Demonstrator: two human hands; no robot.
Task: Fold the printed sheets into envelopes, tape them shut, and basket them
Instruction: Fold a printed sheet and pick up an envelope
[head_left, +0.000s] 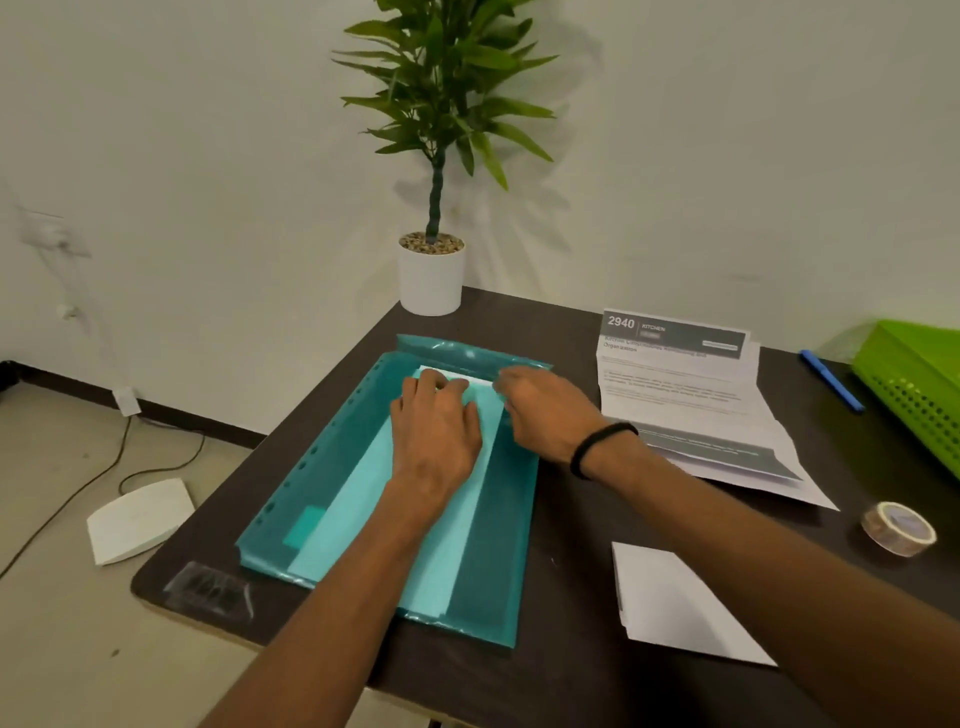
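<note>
A teal plastic folder (493, 545) lies flat on the dark table (571, 519), with pale sheets showing through it. A white sheet (479, 379) pokes out of the folder's far opening. My left hand (436, 431) rests on the folder with its fingertips curled on that sheet's edge. Just to the right, my right hand (540, 410), a black band on its wrist, pinches the folder's open edge. To the right lies a printed sheet (680, 384) with its top strip folded up. A folded white paper (670, 603) is near the front edge. A tape roll (898, 527) and a green basket (914, 384) are at the right.
A blue pen (831, 382) lies beside the basket. A potted plant (431, 280) stands at the table's far corner against the wall. A clear plastic wrapper (210, 590) sits on the front left corner. A white board (137, 519) and cables lie on the floor at the left.
</note>
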